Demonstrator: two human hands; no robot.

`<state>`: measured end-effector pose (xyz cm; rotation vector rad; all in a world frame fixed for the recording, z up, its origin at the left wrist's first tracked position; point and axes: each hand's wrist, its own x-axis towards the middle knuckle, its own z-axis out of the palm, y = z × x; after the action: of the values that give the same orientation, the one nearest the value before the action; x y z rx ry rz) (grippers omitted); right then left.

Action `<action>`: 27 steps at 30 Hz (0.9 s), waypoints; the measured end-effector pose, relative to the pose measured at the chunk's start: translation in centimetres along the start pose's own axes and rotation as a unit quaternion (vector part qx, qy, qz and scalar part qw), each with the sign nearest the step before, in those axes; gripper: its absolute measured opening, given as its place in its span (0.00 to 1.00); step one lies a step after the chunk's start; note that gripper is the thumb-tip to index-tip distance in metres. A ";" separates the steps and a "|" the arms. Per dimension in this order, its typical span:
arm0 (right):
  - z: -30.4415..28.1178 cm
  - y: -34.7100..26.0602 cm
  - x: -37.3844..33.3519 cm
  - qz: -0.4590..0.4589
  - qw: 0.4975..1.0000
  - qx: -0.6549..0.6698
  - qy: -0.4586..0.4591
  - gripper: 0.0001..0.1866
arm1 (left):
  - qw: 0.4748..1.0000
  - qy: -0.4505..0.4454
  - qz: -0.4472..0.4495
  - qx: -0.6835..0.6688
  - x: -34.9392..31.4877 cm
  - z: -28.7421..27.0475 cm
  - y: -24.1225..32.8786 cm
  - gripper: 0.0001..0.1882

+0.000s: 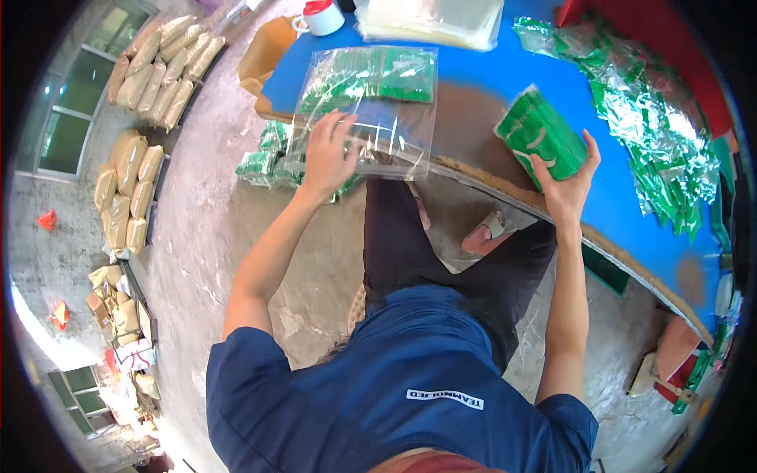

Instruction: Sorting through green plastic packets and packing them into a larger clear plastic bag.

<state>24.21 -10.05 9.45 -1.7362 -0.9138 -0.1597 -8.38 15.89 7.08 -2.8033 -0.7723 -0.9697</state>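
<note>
So, the green packet [538,135] is pinched in my right hand [568,188], blue tabletop [544,67] under it. My left hand [327,158] lies on a clear plastic bag [404,130], can't tell if it's gripping. Shiny green wrappers [658,130] are heaped right of my packet grip.

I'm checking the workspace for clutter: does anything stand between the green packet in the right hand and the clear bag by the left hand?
Nothing visible does. Between the green packet in the right hand and the clear bag by the left hand, only the tabletop shows, with its brown patch.
</note>
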 end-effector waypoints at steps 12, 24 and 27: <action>-1.5 -2.0 0.9 0.053 0.985 0.157 -0.045 0.46 | 0.990 -0.004 0.024 -0.139 4.7 -4.8 2.9 0.09; 4.1 -4.8 2.0 0.372 0.747 0.359 -0.418 0.34 | 0.944 0.021 -0.112 -0.311 9.3 -2.1 11.4 0.05; 3.8 -7.3 3.6 0.375 0.816 0.258 -0.357 0.36 | 0.941 0.030 -0.118 -0.314 9.0 -2.3 12.0 0.05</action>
<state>20.78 -4.35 15.42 -1.4939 -0.6099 1.2294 2.21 8.88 15.34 -3.2212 -0.9461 -1.5822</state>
